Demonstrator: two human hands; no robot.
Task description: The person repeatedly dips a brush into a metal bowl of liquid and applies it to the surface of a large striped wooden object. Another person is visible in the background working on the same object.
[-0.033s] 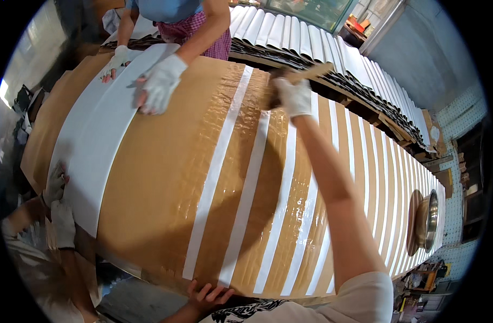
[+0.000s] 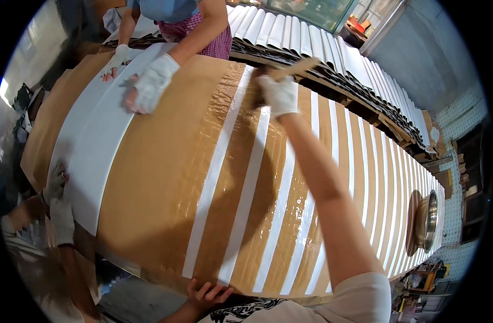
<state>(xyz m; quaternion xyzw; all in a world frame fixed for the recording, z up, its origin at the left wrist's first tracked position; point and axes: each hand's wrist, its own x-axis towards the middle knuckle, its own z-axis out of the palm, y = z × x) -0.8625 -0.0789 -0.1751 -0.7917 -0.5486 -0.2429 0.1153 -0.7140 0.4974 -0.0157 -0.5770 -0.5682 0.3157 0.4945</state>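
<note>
My right hand (image 2: 281, 96), in a white glove, is closed round a wide brush (image 2: 304, 65) with a pale wooden handle and a dark, motion-blurred head. The brush is on the far part of some overlapping brown sheets (image 2: 149, 177), which show white strips between them. Wet, shiny streaks cover the brown surface below and beside the brush. My left hand (image 2: 206, 295) is bare, its fingers spread on the near edge of the sheets. It holds nothing.
A person across the table lays gloved hands (image 2: 152, 83) on a white sheet (image 2: 95, 145); another person's gloved hands (image 2: 60, 215) touch its near left end. A metal bowl (image 2: 431, 220) stands at the right. Layered white sheets (image 2: 289, 35) lie behind.
My right hand and the brush have moved a little to the left. The far person's nearer hand has shifted left too. My left hand stays put.
</note>
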